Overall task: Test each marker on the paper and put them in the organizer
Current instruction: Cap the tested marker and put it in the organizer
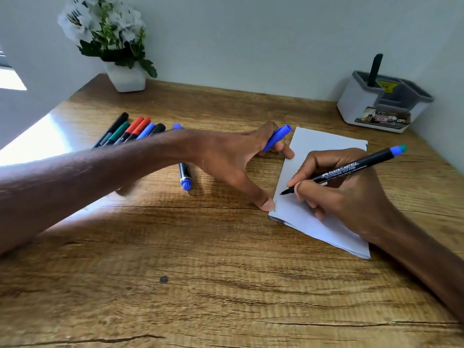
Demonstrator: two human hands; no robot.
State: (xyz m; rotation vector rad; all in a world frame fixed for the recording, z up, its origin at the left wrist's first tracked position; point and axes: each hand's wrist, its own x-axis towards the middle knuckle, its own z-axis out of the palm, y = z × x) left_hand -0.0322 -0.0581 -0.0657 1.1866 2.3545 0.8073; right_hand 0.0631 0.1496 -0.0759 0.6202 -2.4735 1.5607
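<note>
Right hand (339,187) grips an uncapped marker (351,169), tip just over the paper (313,156) on a wooden tabletop (200,272). Left hand (231,156) pins the paper's near corner with its thumb, fingers curled around a blue cap (277,138). Spare markers (130,130) lie at ten o'clock; the organizer (384,104) stands at two o'clock.
</note>
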